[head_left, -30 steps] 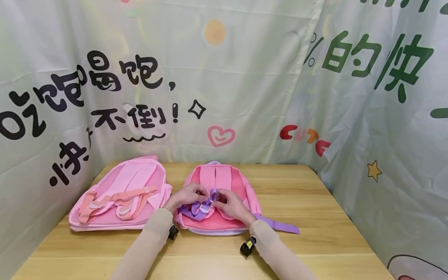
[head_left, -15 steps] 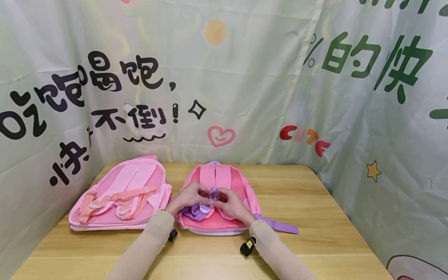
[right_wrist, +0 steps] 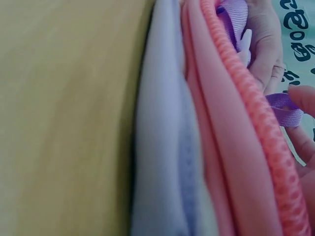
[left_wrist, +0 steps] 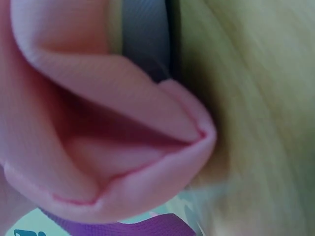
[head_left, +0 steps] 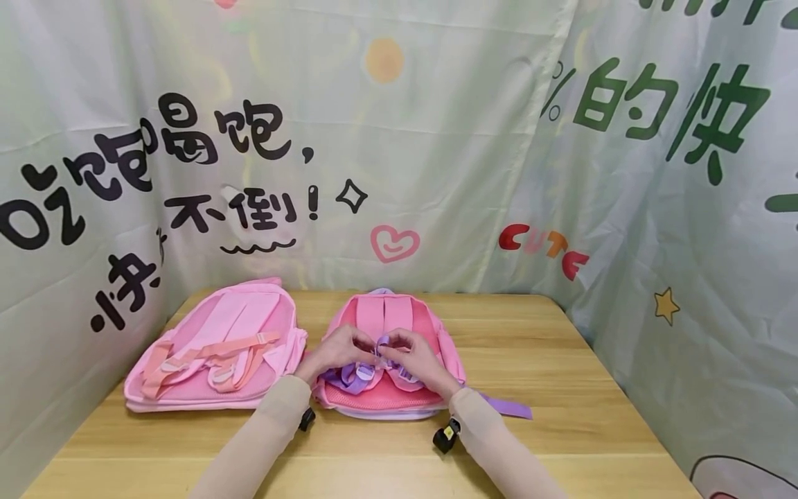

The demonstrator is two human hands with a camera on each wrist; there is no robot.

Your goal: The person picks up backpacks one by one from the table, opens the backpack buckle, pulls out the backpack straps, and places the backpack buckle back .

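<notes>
A pink backpack point(head_left: 429, 320) lies back side up on the table, its mesh panel and shoulder straps facing me. Over its middle both hands meet at a purple webbing strap point(head_left: 383, 341). The left hand point(head_left: 339, 350) pinches the strap from the left, beside a pale plastic buckle point(head_left: 364, 373). From the right, the thumb and fingers of the right hand point(head_left: 416, 360) grip the same strap; the right wrist view shows the purple loop point(right_wrist: 286, 112) between its fingertips. Folded pink fabric point(left_wrist: 113, 189) fills much of the left wrist view.
To the left lies a lighter pink backpack point(head_left: 233, 308) with orange straps point(head_left: 237, 344) crossed over its back. A loose purple strap end point(head_left: 511, 409) trails onto the wooden table point(head_left: 536, 457) at right. Printed curtains point(head_left: 436, 173) stand behind and at both sides.
The left fingers have come closer to the right ones at the strap. The right hand has shifted slightly, and its wrist has turned a little. Both backpacks stay in place.
</notes>
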